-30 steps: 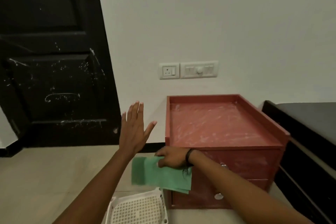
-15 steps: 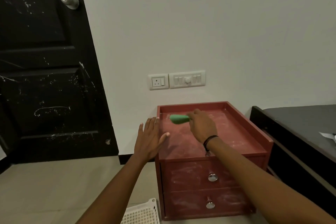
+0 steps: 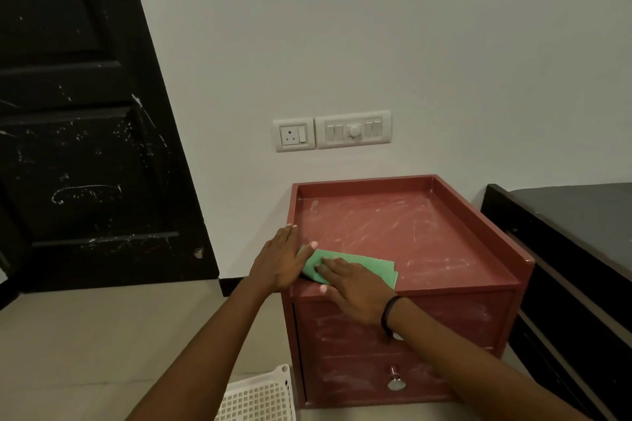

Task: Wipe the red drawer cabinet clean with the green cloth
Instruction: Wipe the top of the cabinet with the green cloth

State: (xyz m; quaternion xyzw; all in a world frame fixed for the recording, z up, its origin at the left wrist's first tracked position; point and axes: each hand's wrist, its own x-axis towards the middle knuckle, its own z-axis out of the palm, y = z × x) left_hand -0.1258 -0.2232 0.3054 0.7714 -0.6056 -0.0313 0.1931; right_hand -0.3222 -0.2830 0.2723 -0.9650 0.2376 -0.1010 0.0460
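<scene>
1. While the red drawer cabinet (image 3: 427, 249) stood on the floor against the white wall, its top tray looked dusty with pale smears.
2. The green cloth (image 3: 362, 265) lay folded flat on the front left part of that top.
3. The right hand (image 3: 355, 290) lay flat on the cloth, with its fingers (image 3: 330, 265) stretched out and close together, pressing down and not pinching it.
4. The left hand (image 3: 278, 261) lay flat on the cabinet's left rim, with its fingers (image 3: 290, 239) straight and close together, and its thumb touched the cloth's left end.
5. A dark band (image 3: 388, 313) sat on the right wrist.
6. 1 shiny knob (image 3: 396, 381) showed on the lower drawer.
7. A white basket (image 3: 260, 398) sat on the floor just beside the cabinet's left front corner.
8. A black door (image 3: 85, 113) stood to the left, and a socket and switch plate (image 3: 331, 130) sat on the wall above the cabinet.
9. Some dark furniture (image 3: 574, 249) stood near the cabinet's right side.
</scene>
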